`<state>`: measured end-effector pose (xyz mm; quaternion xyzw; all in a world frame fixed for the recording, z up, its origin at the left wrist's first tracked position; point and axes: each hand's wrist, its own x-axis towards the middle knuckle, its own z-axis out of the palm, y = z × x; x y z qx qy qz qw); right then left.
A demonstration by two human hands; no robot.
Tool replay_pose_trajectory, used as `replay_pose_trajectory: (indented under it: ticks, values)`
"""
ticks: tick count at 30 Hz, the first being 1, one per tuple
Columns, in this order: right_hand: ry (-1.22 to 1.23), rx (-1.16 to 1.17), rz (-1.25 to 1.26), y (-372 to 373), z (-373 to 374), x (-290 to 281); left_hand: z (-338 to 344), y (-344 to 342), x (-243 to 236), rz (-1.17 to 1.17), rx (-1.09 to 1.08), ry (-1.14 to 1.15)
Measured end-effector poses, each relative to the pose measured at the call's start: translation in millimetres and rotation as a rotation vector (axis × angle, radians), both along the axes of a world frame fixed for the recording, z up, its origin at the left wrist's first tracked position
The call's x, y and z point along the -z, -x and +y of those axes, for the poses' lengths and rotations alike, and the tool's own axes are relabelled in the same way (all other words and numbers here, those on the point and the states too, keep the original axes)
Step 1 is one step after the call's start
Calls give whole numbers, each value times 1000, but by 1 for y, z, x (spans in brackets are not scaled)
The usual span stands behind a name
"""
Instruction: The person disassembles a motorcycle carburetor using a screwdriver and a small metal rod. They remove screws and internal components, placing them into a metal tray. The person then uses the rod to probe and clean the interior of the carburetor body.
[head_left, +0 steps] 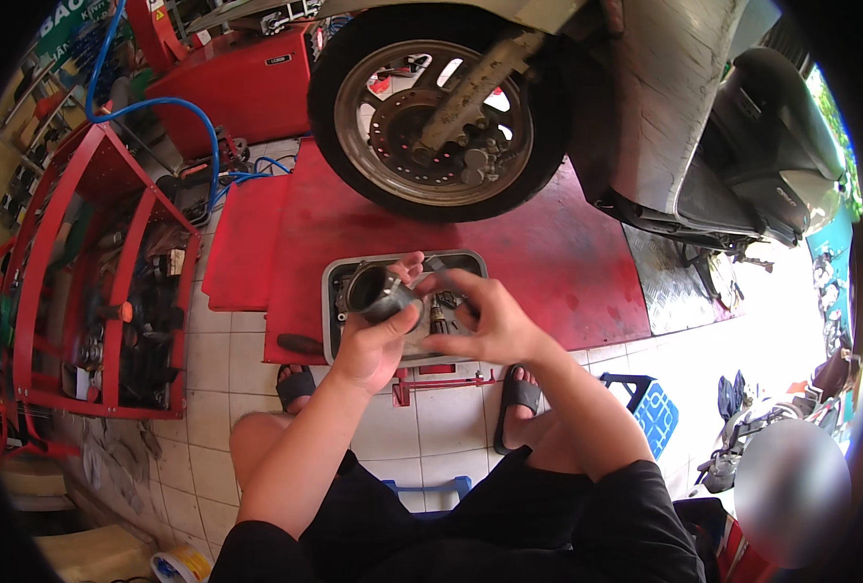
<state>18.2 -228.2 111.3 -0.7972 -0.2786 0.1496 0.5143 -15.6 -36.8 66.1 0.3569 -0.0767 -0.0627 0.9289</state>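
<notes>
A hollow, dark metal part [371, 294] with a wide round opening rests in my left hand [373, 350], whose fingers and thumb wrap round its side. My right hand [490, 325] is just to the right of it, fingers bent and apart from the thumb. Its fingertips come close to the part; whether they touch it I cannot tell. Beneath both hands lies a grey tray [328, 316] with metal pieces and tools in it, among them a slim metal tool [438, 316]. My hands hide much of the tray's contents.
Beyond the tray, a scooter's front wheel [431, 199] stands over a red lift platform [567, 282]. A dark handle [300, 344] juts out left of the tray. To the left are a red metal rack [111, 340] and a blue hose [203, 121]; a blue plastic stool [657, 418] is at right.
</notes>
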Motion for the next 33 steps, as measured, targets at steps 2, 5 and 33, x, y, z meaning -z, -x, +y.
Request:
replay_pose_trajectory:
  ticks: [2, 5, 33]
  values:
    - [-142, 40, -325, 7, 6, 12, -5, 1, 5, 105, 98, 163]
    - [-49, 66, -399, 5, -2, 12, -15, 0, 7, 133, 91, 113]
    - [572, 292, -477, -49, -30, 49, -1, 1, 18, -393, 142, -1946]
